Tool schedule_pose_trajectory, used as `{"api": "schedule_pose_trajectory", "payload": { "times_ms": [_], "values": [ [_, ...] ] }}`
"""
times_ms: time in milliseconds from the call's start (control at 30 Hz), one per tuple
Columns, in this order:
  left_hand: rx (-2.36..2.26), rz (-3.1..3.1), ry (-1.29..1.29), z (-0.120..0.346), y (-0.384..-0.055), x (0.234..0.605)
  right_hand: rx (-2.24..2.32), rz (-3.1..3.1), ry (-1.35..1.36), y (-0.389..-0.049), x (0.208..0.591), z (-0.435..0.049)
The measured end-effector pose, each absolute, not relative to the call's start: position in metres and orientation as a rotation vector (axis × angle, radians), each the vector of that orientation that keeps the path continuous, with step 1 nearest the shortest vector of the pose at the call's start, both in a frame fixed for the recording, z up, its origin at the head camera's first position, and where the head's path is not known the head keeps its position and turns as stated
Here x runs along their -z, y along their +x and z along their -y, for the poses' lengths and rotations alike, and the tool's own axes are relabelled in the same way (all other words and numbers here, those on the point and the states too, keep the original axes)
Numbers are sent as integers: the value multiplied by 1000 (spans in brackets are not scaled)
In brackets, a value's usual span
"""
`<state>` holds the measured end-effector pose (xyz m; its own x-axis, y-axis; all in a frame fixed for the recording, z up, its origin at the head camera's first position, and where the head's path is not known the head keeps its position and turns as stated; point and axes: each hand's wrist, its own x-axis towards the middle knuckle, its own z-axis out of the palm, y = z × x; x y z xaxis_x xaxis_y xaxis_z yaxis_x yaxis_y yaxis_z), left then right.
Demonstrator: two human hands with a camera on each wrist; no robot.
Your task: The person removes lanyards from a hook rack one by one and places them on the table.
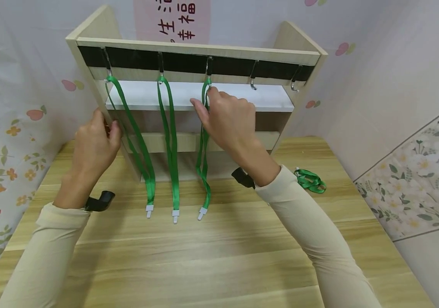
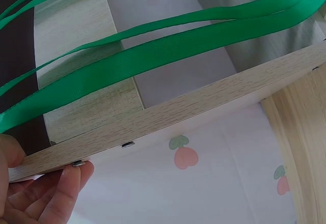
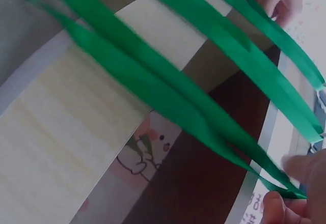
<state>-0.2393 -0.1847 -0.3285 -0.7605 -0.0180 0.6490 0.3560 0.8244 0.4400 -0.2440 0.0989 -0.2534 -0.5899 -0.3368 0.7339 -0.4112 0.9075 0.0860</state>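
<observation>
Three green lanyards with white clips hang from hooks on a small wooden shelf unit (image 1: 242, 51): a left lanyard (image 1: 136, 128), a middle lanyard (image 1: 172, 141) and a third lanyard (image 1: 204, 158). My right hand (image 1: 231, 119) holds the third one near its top loop, right at the third hook (image 1: 209, 66). In the right wrist view, its strap (image 3: 168, 96) runs down between the thumb and curled fingers (image 3: 275, 206). On the unit's left side, my left hand (image 1: 96, 141) grips the side panel (image 2: 168, 102), thumb in front and fingers behind.
Two hooks, a fourth hook (image 1: 254, 75) and a fifth hook (image 1: 295, 79), carry nothing. A bundled green lanyard (image 1: 311, 181) lies on the wooden table (image 1: 204, 261), right of the unit. A patterned wall covering (image 1: 7, 128) stands behind and left.
</observation>
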Motion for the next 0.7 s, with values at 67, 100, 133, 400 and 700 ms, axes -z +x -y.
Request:
{"api": "schedule_pose_trajectory", "payload": {
  "times_ms": [67,100,133,400,700],
  "values": [
    [737,2340,-247,184,-239,329,-228,2310,509,-246,251,-98],
    [738,2341,-249,184,-239,330,-306,2337,502,-246,249,-99],
    [739,2342,-251,184,-239,330,-393,2358,492,-247,247,-100],
    [735,2327,-271,184,-240,329,-1096,2408,618,-235,219,-126],
    [728,2328,-274,186,-240,330,-1769,2084,685,-211,176,-156]
  ]
}}
